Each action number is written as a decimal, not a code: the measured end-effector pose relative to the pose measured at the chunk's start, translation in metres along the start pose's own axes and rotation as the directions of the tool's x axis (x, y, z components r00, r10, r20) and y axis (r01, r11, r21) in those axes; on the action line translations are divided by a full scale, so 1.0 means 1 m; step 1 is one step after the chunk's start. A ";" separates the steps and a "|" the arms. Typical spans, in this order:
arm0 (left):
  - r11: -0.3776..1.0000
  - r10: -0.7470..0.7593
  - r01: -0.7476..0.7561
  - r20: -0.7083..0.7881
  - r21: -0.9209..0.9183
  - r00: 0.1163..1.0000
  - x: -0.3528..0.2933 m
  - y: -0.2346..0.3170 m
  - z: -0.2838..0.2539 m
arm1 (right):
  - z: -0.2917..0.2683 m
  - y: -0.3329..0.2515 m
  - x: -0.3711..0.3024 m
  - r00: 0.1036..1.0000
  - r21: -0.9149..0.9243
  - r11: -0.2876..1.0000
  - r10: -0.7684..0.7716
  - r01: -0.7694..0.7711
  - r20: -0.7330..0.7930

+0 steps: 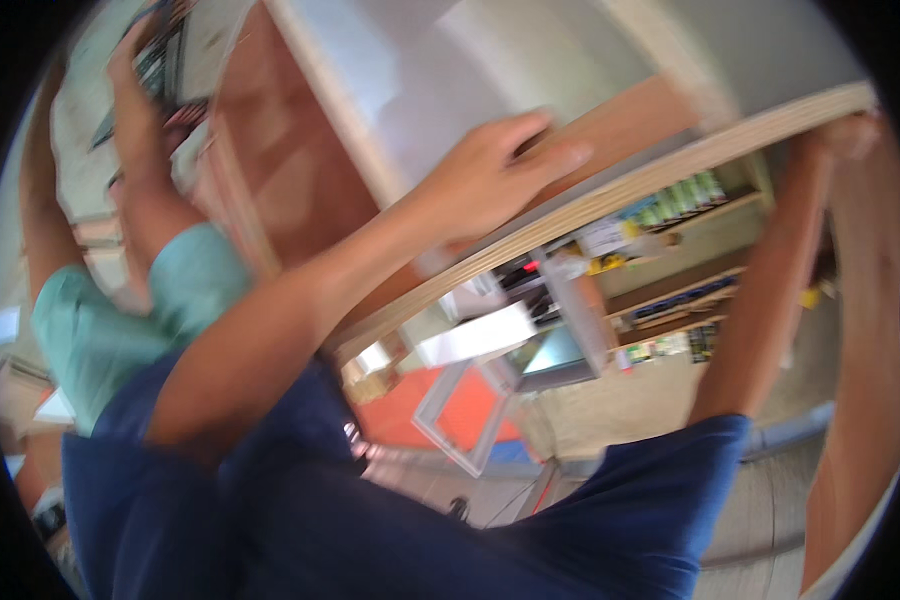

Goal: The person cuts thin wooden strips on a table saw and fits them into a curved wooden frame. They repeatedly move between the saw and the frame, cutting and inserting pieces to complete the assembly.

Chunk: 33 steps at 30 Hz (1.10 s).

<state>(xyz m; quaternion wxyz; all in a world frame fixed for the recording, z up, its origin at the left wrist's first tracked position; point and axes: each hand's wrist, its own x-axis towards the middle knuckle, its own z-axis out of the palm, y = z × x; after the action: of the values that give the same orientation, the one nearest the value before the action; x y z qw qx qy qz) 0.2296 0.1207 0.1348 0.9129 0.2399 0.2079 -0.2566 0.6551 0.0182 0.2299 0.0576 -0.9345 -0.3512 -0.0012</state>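
Note:
A plywood-edged wooden frame [625,190] runs diagonally across the view, with pale grey panels beyond it. A flat brown wooden strip [635,120] lies along its far side. My left hand [495,175] reaches over the frame and closes across this strip, thumb apart from the fingers; its fingertips are partly hidden. At the frame's right end, my right hand [848,137] is closed about the corner, beside a tall brown board [870,260]. Motion blurs its fingers.
A reddish-brown panel [290,150] stands at the upper left, near a person in teal clothing [135,325]. Below the frame are stocked shelves [685,300], a screen [555,350], a pale open frame [460,415] and an orange-red surface [395,405].

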 end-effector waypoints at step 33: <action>0.979 -0.071 0.077 0.039 -0.188 0.997 -0.007 0.001 0.011 | -0.004 -0.035 -0.003 0.986 0.084 0.993 0.064 -0.078 0.157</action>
<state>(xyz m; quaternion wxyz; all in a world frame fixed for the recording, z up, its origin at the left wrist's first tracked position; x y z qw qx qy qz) 0.2274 0.1177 0.1478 0.9247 0.1398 0.2253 -0.2731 0.6301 0.0423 0.2371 0.0723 -0.9401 -0.3210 0.0888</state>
